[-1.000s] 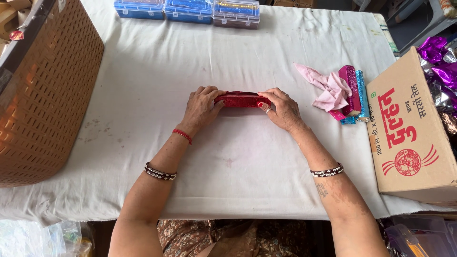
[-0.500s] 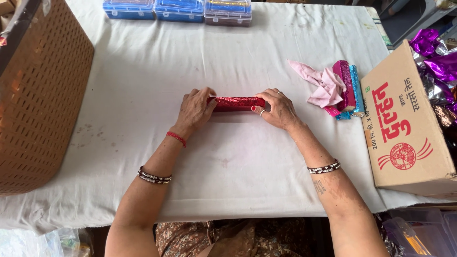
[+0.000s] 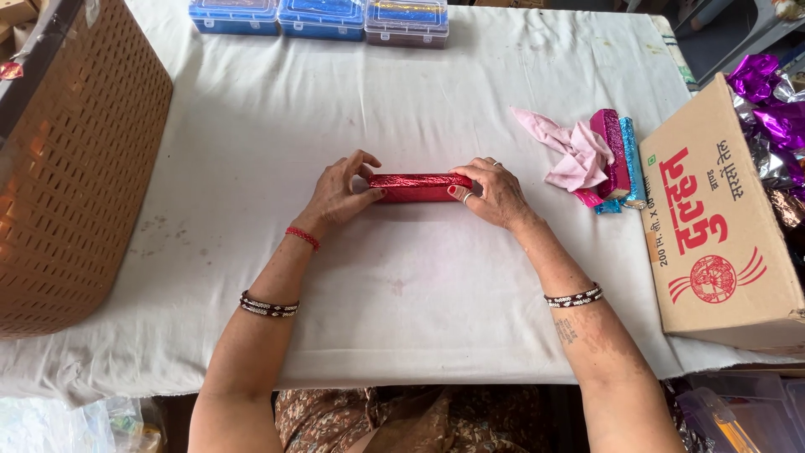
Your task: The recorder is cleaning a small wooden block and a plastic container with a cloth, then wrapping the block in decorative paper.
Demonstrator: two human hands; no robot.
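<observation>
Three lidded plastic boxes [image 3: 320,17], contents unclear.

the bar [image 3: 419,186] is wrapped in red foil, shiny and finely crinkled, catching light along its top. the cloth [image 3: 419,92] over the table is white woven fabric, matt, creased and faintly stained. the basket [image 3: 75,168] looks like brown plastic moulded in a lattice, with a dull sheen. the carton [image 3: 721,226] is plain brown cardboard, matt, with red print. the rag [image 3: 574,151] is soft pink fabric, crumpled. beside it the packs [image 3: 620,155] are glittery foil, magenta and blue. the boxes [image 3: 323,17] are clear and blue glossy plastic. the wrappers [image 3: 767,101] in the carton are purple and silver metallic foil, crumpled.
</observation>
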